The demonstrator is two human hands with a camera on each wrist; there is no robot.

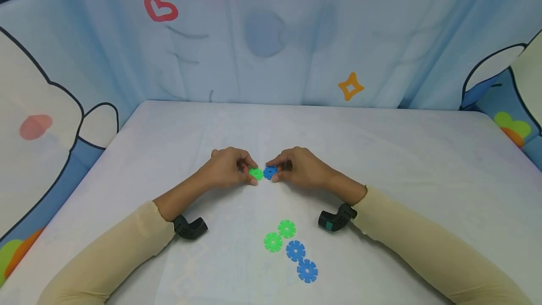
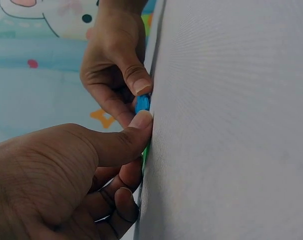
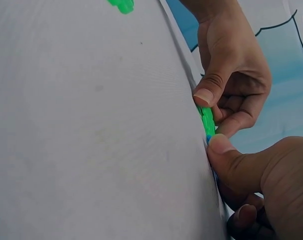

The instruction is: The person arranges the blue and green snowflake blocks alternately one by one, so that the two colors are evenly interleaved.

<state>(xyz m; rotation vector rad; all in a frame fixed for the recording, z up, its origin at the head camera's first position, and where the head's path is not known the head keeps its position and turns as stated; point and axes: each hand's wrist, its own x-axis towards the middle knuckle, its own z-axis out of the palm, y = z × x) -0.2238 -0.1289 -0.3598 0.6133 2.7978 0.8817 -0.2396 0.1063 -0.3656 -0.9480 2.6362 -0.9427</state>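
Near the middle of the table, my left hand [image 1: 228, 168] pinches a green notched disc [image 1: 256, 173] between thumb and fingers. Facing it, my right hand [image 1: 302, 168] pinches a blue notched disc [image 1: 270, 172] the same way. The two discs stand edge to edge, their rims right at each other. In the left wrist view the blue disc [image 2: 142, 103] shows past my left thumb, while most of the green one is hidden. From the right wrist, the green disc [image 3: 207, 120] is seen nearly edge-on, with only a sliver of blue by my right thumb.
Closer to me lie two green notched discs [image 1: 287, 228] and two blue ones [image 1: 295, 251] in a slanting row on the white tablecloth [image 1: 203, 267]. A light blue printed curtain [image 1: 271, 74] hangs behind the table's far edge. Black wrist cameras [image 1: 190, 228] sit at both sleeves.
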